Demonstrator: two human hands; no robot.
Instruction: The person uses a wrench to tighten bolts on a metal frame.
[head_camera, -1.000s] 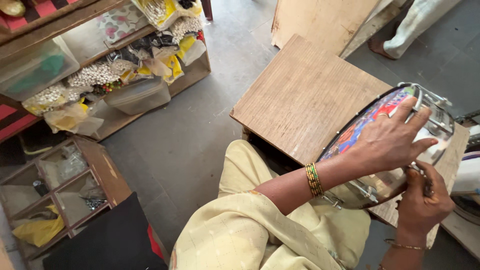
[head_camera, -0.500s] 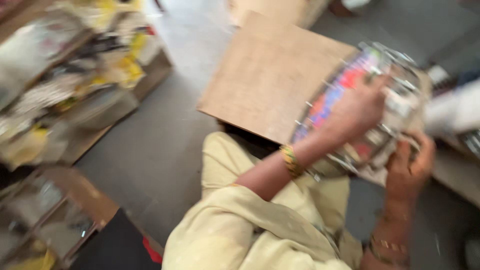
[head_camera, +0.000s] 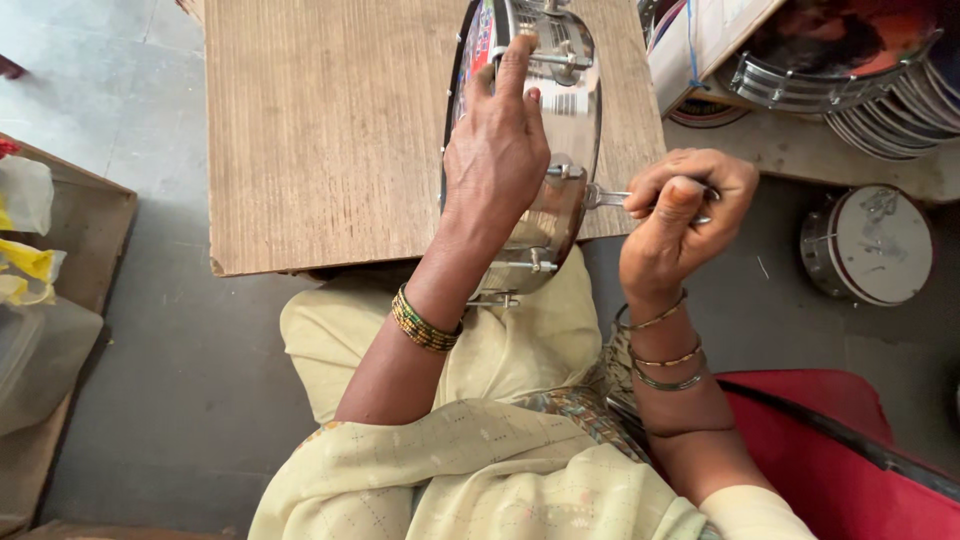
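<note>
While a second ago the view took in the shelves and floor to the side, it now sits square above the drum (head_camera: 560, 120), which stands on edge at the near rim of the wooden desk (head_camera: 330, 130), so the work reads plainly. The left hand (head_camera: 497, 150) lies spread over the shiny metal shell, steadying it. The right hand (head_camera: 685, 205) has its grip pinched on a slim steel key (head_camera: 610, 197) seated on a tension lug; the desk is rough-grained ply.
</note>
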